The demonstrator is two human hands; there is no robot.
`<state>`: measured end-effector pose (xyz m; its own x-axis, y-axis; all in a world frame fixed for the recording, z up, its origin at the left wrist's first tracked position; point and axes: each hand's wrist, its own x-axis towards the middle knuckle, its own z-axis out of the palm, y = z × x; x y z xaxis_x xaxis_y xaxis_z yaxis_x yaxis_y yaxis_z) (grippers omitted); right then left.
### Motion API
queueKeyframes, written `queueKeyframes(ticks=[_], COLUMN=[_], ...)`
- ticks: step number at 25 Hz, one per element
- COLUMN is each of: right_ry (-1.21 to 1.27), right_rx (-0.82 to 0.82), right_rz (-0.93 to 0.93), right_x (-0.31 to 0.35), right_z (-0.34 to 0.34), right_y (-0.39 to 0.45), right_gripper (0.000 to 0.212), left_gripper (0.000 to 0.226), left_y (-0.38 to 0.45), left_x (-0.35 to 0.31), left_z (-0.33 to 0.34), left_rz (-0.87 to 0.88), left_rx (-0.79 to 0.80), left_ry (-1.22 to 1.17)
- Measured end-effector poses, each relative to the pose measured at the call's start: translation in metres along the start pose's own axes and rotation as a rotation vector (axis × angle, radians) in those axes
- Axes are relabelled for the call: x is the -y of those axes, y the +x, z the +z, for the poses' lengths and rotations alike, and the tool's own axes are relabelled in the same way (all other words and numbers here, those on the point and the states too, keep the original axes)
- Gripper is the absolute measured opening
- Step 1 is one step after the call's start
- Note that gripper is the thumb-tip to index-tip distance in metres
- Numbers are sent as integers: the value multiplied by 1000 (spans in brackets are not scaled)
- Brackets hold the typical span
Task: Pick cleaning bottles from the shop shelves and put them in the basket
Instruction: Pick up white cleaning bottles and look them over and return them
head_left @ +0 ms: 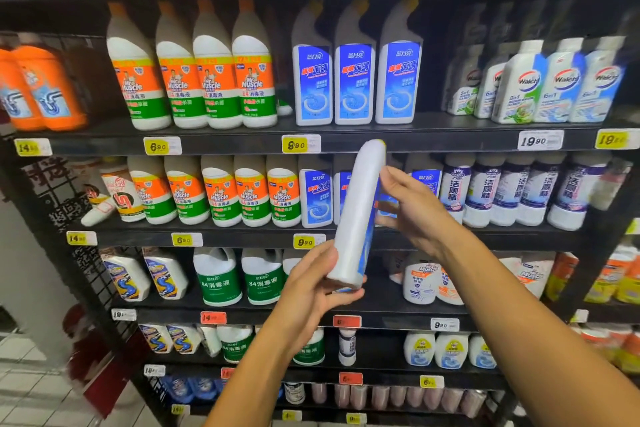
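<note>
Both forearms reached up from the bottom edge toward the white bottle (358, 215), which stood tilted in front of the black shelves (242, 140), its yellow-tipped cap just below the 9.90 price tag (300, 144). Left hand (317, 282) had its grip curled round the bottle's base. Right hand (412, 208) lay against the bottle's blue-labelled side, fingers nearly straight, grip loose. Matching blue-labelled bottles (355, 80) stood above that tag
</note>
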<state>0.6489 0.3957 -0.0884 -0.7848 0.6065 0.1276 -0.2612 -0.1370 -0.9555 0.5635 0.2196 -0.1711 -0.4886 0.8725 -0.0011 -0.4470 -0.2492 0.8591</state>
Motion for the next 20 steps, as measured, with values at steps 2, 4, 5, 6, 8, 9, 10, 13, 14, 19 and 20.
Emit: queueKeyframes(ticks=[2, 4, 5, 6, 8, 9, 10, 13, 14, 19, 20], right_ry=[-45, -60, -74, -89, -89, -81, -73, 32, 113, 176, 61], right_rx=[-38, -47, -60, -73, -82, -78, -69, 11, 63, 134, 75], right_rz=[26, 43, 45, 41, 13, -6, -25, -59, -55, -27, -44], right_x=[-8, -15, -18, -19, -19, -16, -12, 3, 6, 16, 17], right_z=[7, 13, 13, 14, 14, 14, 15, 17, 17, 13, 11], right_y=[-5, -10, -13, -15, -17, -17, -17, -18, -18, -18, -16], right_gripper=[34, 37, 38, 40, 45, 48, 49, 49, 46, 30, 24], left_gripper=[55, 43, 38, 37, 47, 51, 52, 42, 43, 51, 49], left_y=[-3, -7, -9, -10, -11, -11, -10, -9, -9, -12, -12], left_x=[4, 10, 13, 16, 19, 18, 16, 4, 1, 0, -1], left_z=[5, 9, 9, 8, 5, 3, 1, -1, -1, 11, 15], left_rz=[76, 118, 118, 111, 88, 74, 54, -64, -72, 122, 161], left_rx=[-130, -174, -181, -183, -156, -125, -90, 20, 49, -14, -66], left_ry=[169, 272, 299, 303, 246, 184, 87, -235, -269, 12, 92])
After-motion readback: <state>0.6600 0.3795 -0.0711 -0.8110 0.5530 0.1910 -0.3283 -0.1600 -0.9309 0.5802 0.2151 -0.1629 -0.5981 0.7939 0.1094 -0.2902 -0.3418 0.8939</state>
